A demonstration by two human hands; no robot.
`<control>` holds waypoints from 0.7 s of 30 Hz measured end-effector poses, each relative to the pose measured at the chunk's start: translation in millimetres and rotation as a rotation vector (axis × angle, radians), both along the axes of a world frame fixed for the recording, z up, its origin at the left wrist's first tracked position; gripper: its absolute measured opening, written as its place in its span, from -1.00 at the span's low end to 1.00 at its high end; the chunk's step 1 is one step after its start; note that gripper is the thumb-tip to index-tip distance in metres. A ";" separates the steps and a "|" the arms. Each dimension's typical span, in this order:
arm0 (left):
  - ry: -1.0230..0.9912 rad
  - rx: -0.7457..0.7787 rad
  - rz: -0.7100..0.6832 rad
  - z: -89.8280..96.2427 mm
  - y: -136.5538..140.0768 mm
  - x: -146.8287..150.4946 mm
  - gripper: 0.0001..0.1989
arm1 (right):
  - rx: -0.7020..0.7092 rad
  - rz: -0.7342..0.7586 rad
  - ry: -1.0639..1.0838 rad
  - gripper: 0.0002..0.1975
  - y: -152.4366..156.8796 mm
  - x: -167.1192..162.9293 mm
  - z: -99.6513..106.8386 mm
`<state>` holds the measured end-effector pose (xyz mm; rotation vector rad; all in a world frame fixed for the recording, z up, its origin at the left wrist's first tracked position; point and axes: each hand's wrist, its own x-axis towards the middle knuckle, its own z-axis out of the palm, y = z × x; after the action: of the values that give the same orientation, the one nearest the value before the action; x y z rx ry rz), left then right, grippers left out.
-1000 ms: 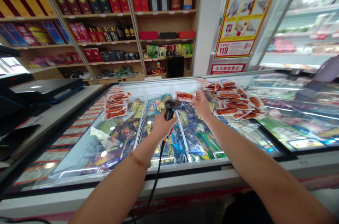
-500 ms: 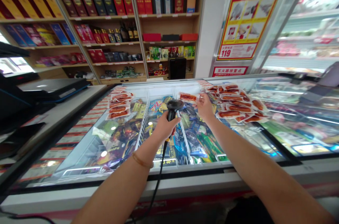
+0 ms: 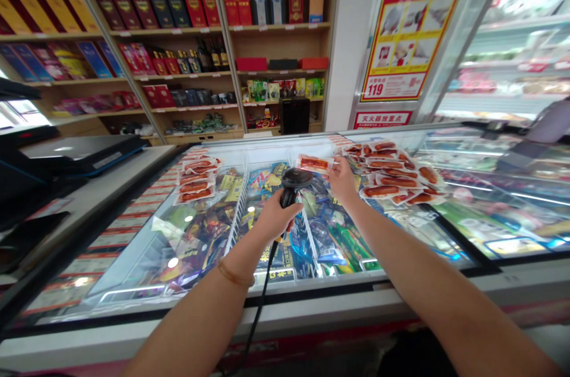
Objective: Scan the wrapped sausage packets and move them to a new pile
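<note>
My left hand [image 3: 276, 215] is wrapped round the handle of a black barcode scanner [image 3: 296, 177], whose cable hangs down over the freezer's front edge. Between the fingertips of my right hand [image 3: 342, 180] is one end of a sausage packet [image 3: 313, 163], clear plastic around a reddish-brown sausage. The packet points left, just beyond the scanner head, above the freezer glass. A pile of similar sausage packets [image 3: 392, 174] lies on the glass right of my right hand. Several more sausage packets [image 3: 196, 180] are stacked in a column on the left.
Beneath the glass lid of the chest freezer [image 3: 312, 300] are wire baskets with colourful frozen packs [image 3: 332, 240]. A counter with a flat black device [image 3: 89, 150] stands at left. Shelves of boxes [image 3: 178, 6] line the back, beside a red and yellow poster [image 3: 416, 27].
The view has shifted slightly, so the background sits a little further left. The scanner head has tilted a bit more toward the packet. Both hands keep their holds.
</note>
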<state>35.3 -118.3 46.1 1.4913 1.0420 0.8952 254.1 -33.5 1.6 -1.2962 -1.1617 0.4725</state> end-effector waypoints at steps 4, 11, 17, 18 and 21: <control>-0.002 -0.006 0.006 -0.4 1.1 -0.5 -0.76 | 0.000 0.001 -0.004 -0.71 -0.6 0.0 0.0; -0.033 0.021 0.075 -0.5 4.9 -3.6 -0.70 | -0.010 0.004 0.011 -0.74 -1.8 0.1 1.6; -0.135 -0.072 0.122 9.9 2.4 -5.3 -0.65 | -0.051 -0.038 0.072 -0.72 5.0 -7.2 -2.7; -0.166 -0.091 0.137 14.6 2.1 -7.4 -0.65 | -0.063 -0.037 0.077 -0.73 8.3 -11.2 -2.1; -0.246 -0.084 0.173 30.8 5.3 -23.3 -0.65 | -0.104 0.020 0.081 -0.76 22.1 -32.7 7.4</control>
<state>12.0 -112.9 76.9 1.2001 1.0230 1.1131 221.4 -11.4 9.0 -1.3432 -1.0952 0.6010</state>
